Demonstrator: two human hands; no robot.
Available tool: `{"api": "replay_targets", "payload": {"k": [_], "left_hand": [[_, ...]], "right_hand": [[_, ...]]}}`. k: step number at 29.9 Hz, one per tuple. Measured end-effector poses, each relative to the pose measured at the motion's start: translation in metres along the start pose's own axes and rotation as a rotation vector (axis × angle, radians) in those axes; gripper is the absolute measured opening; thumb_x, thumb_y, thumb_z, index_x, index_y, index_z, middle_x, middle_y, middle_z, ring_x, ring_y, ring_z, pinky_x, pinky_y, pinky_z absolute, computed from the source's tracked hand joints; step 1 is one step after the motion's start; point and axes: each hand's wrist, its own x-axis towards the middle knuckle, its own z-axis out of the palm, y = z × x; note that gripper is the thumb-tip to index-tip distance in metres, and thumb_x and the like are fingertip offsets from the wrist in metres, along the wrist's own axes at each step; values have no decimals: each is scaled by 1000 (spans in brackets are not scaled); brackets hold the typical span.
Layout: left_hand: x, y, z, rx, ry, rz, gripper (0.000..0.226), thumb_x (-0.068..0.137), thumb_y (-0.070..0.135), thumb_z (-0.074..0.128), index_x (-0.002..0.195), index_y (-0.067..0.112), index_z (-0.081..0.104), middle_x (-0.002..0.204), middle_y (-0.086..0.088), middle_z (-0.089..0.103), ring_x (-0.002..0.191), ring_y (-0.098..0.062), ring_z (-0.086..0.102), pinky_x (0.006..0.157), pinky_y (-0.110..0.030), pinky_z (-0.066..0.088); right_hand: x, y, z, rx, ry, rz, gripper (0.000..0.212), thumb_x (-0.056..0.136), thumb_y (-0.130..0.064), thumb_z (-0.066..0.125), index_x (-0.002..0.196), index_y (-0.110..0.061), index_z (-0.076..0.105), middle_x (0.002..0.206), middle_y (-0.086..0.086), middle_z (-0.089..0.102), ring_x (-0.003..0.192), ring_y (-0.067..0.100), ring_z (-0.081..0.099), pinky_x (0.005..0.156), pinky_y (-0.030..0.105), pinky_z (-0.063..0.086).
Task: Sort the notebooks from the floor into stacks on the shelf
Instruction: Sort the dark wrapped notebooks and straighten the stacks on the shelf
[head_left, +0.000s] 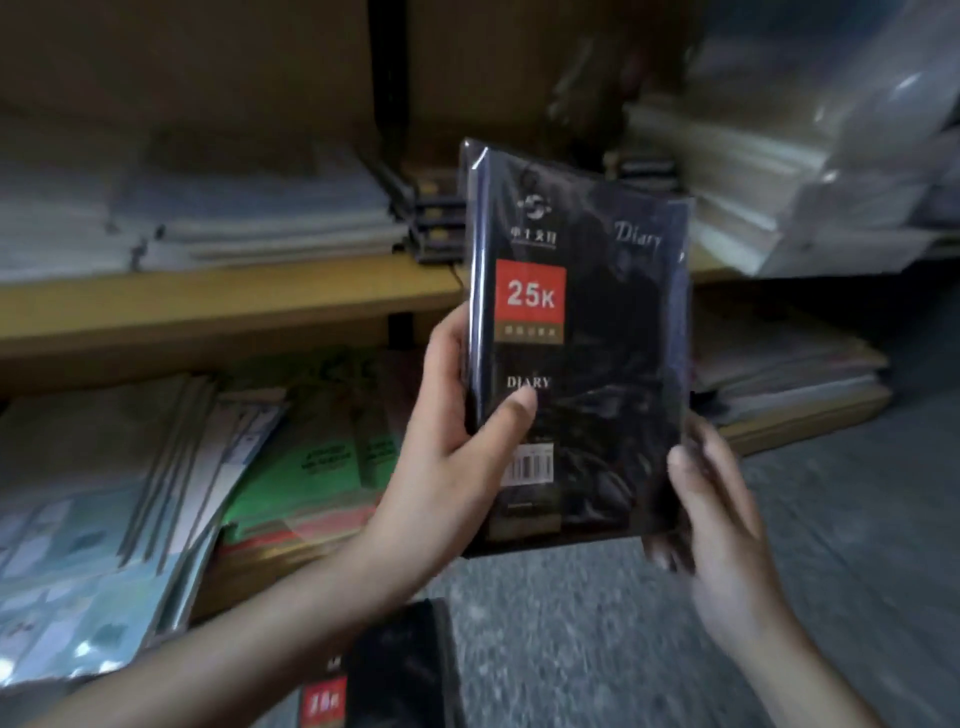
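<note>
A black, plastic-wrapped diary notebook (582, 332) with a red "25K" label is held upright in front of the shelf. My left hand (457, 441) grips its left edge, thumb across the cover. My right hand (722, 525) holds its lower right corner, fingers behind it. A second black notebook (395, 675) with a similar red label lies on the grey floor below my left forearm. On the upper shelf board (208, 306), a small stack of dark notebooks (436, 223) sits just behind the held one.
White paper stacks (218, 218) fill the upper shelf's left side; wrapped bundles (810, 171) sit at right. Below lie green exercise books (322, 457), pale blue books (78, 545) and a flat pile (779, 374). The grey floor (597, 639) spreads in front.
</note>
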Motion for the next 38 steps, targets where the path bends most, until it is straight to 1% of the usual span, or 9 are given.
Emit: {"api": "replay_targets", "payload": {"k": [2, 6, 11, 14, 17, 21, 26, 30, 38], "left_hand": [[25, 16, 3, -67, 39, -17, 41, 90, 7, 52, 125, 27, 44, 114, 0, 63, 107, -15, 61, 94, -39, 50], [74, 44, -3, -123, 130, -86, 37, 96, 11, 47, 130, 25, 41, 108, -1, 66, 91, -16, 67, 73, -34, 55], [118, 58, -14, -266, 273, -243, 31, 94, 19, 50, 124, 14, 51, 110, -9, 66, 99, -27, 66, 81, -38, 54], [112, 57, -18, -371, 184, -228, 62, 73, 28, 67, 126, 3, 48, 116, -10, 59, 109, -28, 61, 81, -34, 51], [94, 51, -17, -26, 63, -179, 99, 60, 43, 82, 144, 18, 35, 151, -2, 32, 135, -13, 37, 109, -33, 32], [87, 37, -27, 618, 2, 46, 57, 84, 38, 58, 139, 32, 41, 157, 6, 12, 142, 1, 6, 106, -16, 19], [103, 22, -38, 1263, 169, 216, 51, 91, 57, 27, 132, 35, 49, 144, 7, 44, 139, -25, 28, 105, -47, 19], [133, 16, -46, 1330, 147, 222, 44, 94, 51, 34, 130, 32, 51, 137, 5, 53, 125, -20, 50, 102, -44, 30], [163, 3, -54, 1341, 193, 171, 41, 94, 51, 38, 130, 34, 49, 129, 7, 58, 108, -18, 60, 97, -40, 41]], "right_hand": [[21, -22, 5, 161, 20, -39, 34, 62, -37, 70, 95, -31, 68, 58, -4, 57, 36, 5, 39, 32, 13, 29], [57, -54, 18, 385, -55, -43, 42, 72, -11, 59, 113, -16, 60, 90, 1, 63, 54, 3, 48, 42, 14, 40], [96, -78, 44, 490, -107, -77, 38, 75, -10, 61, 113, -15, 62, 99, 3, 60, 78, 9, 61, 62, 19, 53], [112, -84, 55, 609, -67, -21, 29, 92, 5, 42, 110, -10, 60, 101, 10, 65, 83, 16, 67, 63, 22, 55], [109, -79, 62, 621, -42, -26, 37, 93, 10, 37, 122, -4, 53, 113, 13, 63, 91, 14, 68, 70, 22, 56], [101, -72, 68, 452, -26, -72, 58, 92, 12, 39, 144, -13, 33, 110, -1, 62, 91, 4, 68, 88, 28, 51], [107, -70, 75, -55, -28, -323, 75, 92, 5, 47, 147, -36, 15, 111, -5, 47, 111, -1, 55, 99, 18, 43], [117, -69, 83, -571, -184, -541, 65, 93, -7, 50, 143, -40, 24, 134, -17, 33, 118, -20, 31, 94, -3, 28], [144, -59, 94, -1076, -206, -567, 74, 93, -19, 50, 148, -41, 5, 156, -15, -3, 144, 11, -2, 118, 37, 9]]}}
